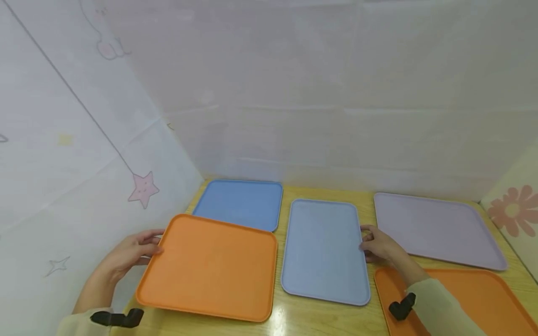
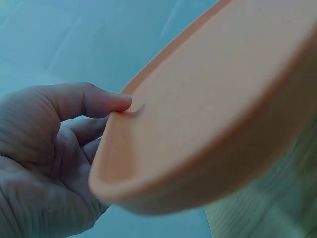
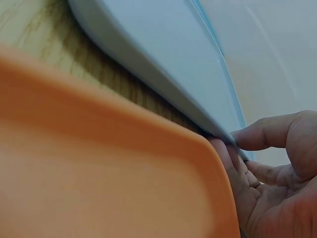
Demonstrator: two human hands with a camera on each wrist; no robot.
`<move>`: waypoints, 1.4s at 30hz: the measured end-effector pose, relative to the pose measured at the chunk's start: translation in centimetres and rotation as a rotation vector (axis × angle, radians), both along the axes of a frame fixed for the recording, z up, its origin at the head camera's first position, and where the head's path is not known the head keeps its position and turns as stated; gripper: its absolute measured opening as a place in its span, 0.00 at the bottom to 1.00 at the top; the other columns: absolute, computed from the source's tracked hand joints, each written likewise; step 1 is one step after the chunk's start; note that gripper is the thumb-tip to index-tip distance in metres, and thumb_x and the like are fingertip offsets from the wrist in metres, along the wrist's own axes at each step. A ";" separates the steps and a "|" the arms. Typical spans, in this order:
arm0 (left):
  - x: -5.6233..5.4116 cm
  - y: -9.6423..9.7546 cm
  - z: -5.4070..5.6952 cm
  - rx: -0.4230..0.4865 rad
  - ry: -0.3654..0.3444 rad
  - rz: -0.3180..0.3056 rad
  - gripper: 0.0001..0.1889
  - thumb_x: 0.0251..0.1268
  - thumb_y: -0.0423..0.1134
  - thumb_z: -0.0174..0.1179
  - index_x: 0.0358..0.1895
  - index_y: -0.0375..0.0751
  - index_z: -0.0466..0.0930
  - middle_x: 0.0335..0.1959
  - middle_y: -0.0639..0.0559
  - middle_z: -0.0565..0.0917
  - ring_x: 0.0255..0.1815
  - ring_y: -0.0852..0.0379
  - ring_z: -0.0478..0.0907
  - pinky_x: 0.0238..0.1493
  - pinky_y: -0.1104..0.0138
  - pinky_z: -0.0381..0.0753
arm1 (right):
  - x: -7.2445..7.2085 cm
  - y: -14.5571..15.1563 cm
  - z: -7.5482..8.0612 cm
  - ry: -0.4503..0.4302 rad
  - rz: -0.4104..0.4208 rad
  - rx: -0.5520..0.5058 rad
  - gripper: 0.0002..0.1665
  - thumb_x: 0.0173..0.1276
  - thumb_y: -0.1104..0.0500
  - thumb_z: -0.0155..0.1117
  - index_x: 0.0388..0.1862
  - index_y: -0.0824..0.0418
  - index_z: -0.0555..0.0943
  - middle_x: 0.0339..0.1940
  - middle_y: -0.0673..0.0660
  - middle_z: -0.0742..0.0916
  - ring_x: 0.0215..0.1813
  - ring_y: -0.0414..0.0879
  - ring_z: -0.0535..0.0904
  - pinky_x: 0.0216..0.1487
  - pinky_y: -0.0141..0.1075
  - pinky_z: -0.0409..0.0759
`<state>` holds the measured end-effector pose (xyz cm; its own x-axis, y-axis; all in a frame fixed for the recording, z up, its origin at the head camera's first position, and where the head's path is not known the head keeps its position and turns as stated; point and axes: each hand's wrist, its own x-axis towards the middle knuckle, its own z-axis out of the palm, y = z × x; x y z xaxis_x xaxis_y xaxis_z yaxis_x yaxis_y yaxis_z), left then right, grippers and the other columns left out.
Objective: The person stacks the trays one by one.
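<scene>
My left hand and right hand, each grasping.
The left pinches the orange tray over the desk's left edge; the right grips the pale blue tray, mid-desk; a darker blue tray lies at the far-left corner.

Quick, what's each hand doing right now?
Left hand: closed, pinching the left orange tray by its edge.
Right hand: closed, pinching the pale blue tray by its right edge.
</scene>
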<state>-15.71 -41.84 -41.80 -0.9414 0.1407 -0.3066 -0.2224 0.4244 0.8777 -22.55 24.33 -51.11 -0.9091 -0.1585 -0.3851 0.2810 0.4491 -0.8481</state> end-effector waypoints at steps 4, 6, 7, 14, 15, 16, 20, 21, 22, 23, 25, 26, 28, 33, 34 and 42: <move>0.1 0.5 0.5 0.029 0.024 0.016 0.38 0.72 0.33 0.59 0.77 0.23 0.49 0.50 0.49 0.81 0.44 0.57 0.85 0.46 0.60 0.87 | 0.1 0.5 0.0 0.001 0.009 -0.015 0.45 0.67 0.69 0.63 0.77 0.72 0.52 0.47 0.66 0.75 0.40 0.50 0.79 0.37 0.42 0.87; 0.2 0.6 0.7 0.039 0.034 0.031 0.38 0.73 0.32 0.58 0.78 0.23 0.48 0.49 0.50 0.82 0.44 0.57 0.86 0.46 0.61 0.87 | 0.3 0.7 0.0 -0.003 0.015 -0.033 0.45 0.68 0.68 0.62 0.78 0.73 0.51 0.48 0.66 0.75 0.40 0.50 0.79 0.38 0.43 0.87; 0.2 0.7 0.8 0.044 0.040 0.036 0.38 0.73 0.33 0.58 0.78 0.23 0.48 0.49 0.51 0.82 0.44 0.58 0.86 0.46 0.61 0.87 | 0.4 0.8 0.1 -0.003 0.013 -0.041 0.45 0.68 0.68 0.61 0.78 0.73 0.51 0.48 0.66 0.76 0.39 0.50 0.79 0.39 0.43 0.87; 0.4 1.4 1.4 0.106 0.093 0.078 0.36 0.74 0.32 0.57 0.77 0.23 0.49 0.46 0.58 0.84 0.43 0.60 0.86 0.43 0.64 0.87 | 1.5 0.4 1.7 0.149 -0.013 0.094 0.36 0.73 0.62 0.58 0.75 0.74 0.60 0.49 0.67 0.81 0.41 0.51 0.82 0.42 0.42 0.84; 0.4 1.6 1.5 0.119 0.100 0.079 0.36 0.74 0.31 0.57 0.77 0.23 0.50 0.46 0.58 0.84 0.43 0.60 0.86 0.43 0.65 0.87 | 1.7 0.2 2.0 0.181 -0.012 0.113 0.34 0.74 0.61 0.58 0.74 0.74 0.62 0.50 0.67 0.81 0.43 0.52 0.82 0.43 0.42 0.85; 0.4 1.8 1.6 0.131 0.105 0.079 0.35 0.74 0.31 0.57 0.77 0.23 0.50 0.45 0.59 0.84 0.43 0.60 0.86 0.43 0.65 0.87 | 1.9 0.0 2.2 0.212 -0.008 0.126 0.33 0.75 0.61 0.58 0.73 0.74 0.63 0.50 0.67 0.81 0.44 0.53 0.82 0.43 0.42 0.85; 0.3 2.9 2.0 0.177 0.128 0.075 0.35 0.73 0.31 0.59 0.76 0.23 0.53 0.45 0.58 0.84 0.43 0.60 0.86 0.44 0.65 0.87 | 2.4 -1.2 2.8 0.254 0.030 0.024 0.31 0.76 0.61 0.58 0.72 0.75 0.65 0.50 0.68 0.80 0.48 0.57 0.82 0.46 0.46 0.87; 0.3 3.2 2.1 0.186 0.133 0.074 0.35 0.73 0.31 0.59 0.76 0.23 0.53 0.45 0.58 0.84 0.43 0.60 0.86 0.44 0.65 0.87 | 2.5 -1.5 2.9 0.244 0.047 -0.015 0.32 0.76 0.61 0.58 0.72 0.75 0.64 0.51 0.69 0.79 0.49 0.58 0.82 0.48 0.46 0.87; 0.2 3.5 2.1 0.198 0.138 0.072 0.35 0.73 0.30 0.59 0.76 0.23 0.53 0.45 0.57 0.84 0.42 0.60 0.86 0.43 0.65 0.87 | 2.5 -1.8 3.0 0.232 0.063 -0.054 0.32 0.76 0.61 0.59 0.72 0.75 0.64 0.51 0.70 0.79 0.50 0.59 0.82 0.49 0.47 0.87; 0.1 3.8 2.2 0.211 0.142 0.065 0.35 0.73 0.30 0.58 0.76 0.23 0.52 0.45 0.57 0.85 0.42 0.59 0.86 0.43 0.65 0.87 | 2.6 -2.2 3.0 0.216 0.079 -0.093 0.33 0.76 0.60 0.59 0.73 0.75 0.63 0.52 0.71 0.79 0.52 0.60 0.82 0.51 0.47 0.87; -0.1 4.4 2.2 0.240 0.150 0.051 0.35 0.74 0.30 0.58 0.76 0.23 0.51 0.45 0.56 0.85 0.43 0.58 0.86 0.43 0.64 0.88 | 2.8 -2.9 3.0 0.172 0.095 -0.167 0.34 0.77 0.59 0.59 0.73 0.75 0.62 0.56 0.73 0.78 0.55 0.61 0.82 0.53 0.48 0.85; -0.2 4.7 2.1 0.251 0.155 0.045 0.35 0.74 0.30 0.57 0.76 0.23 0.51 0.45 0.56 0.85 0.43 0.58 0.86 0.43 0.64 0.88 | 2.8 -3.2 3.1 0.150 0.094 -0.197 0.35 0.77 0.58 0.60 0.74 0.74 0.61 0.57 0.73 0.78 0.55 0.60 0.82 0.54 0.48 0.85; -0.5 5.4 1.9 0.272 0.158 0.038 0.35 0.74 0.30 0.57 0.77 0.23 0.51 0.46 0.56 0.86 0.43 0.58 0.86 0.43 0.63 0.88 | 2.9 -3.9 3.1 0.121 0.102 -0.257 0.35 0.77 0.58 0.60 0.74 0.74 0.60 0.60 0.74 0.77 0.56 0.60 0.82 0.56 0.48 0.84; -1.3 6.8 1.2 0.288 0.150 0.039 0.36 0.74 0.30 0.57 0.78 0.24 0.50 0.47 0.56 0.84 0.44 0.59 0.86 0.44 0.64 0.87 | 3.1 -5.7 2.5 0.072 0.105 -0.370 0.35 0.78 0.57 0.57 0.75 0.74 0.59 0.62 0.75 0.76 0.56 0.56 0.83 0.57 0.48 0.84; -1.5 7.1 0.9 0.290 0.148 0.038 0.36 0.74 0.30 0.57 0.78 0.25 0.50 0.48 0.56 0.83 0.44 0.60 0.86 0.44 0.64 0.87 | 3.1 -6.1 2.2 0.061 0.098 -0.390 0.35 0.78 0.57 0.57 0.75 0.74 0.59 0.62 0.75 0.76 0.56 0.55 0.83 0.56 0.47 0.84; -2.8 9.5 -0.6 0.337 0.124 0.019 0.36 0.73 0.29 0.57 0.78 0.26 0.50 0.49 0.53 0.83 0.43 0.59 0.86 0.45 0.64 0.87 | 3.3 -7.7 0.7 -0.037 0.070 -0.557 0.36 0.79 0.58 0.56 0.77 0.73 0.56 0.56 0.66 0.81 0.53 0.52 0.84 0.57 0.50 0.84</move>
<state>-18.49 -32.38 -42.41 -0.9718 0.1970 -0.1294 -0.1106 0.1038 0.9884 -19.30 16.61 -50.38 -0.8768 -0.4062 -0.2574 0.3005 -0.0448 -0.9527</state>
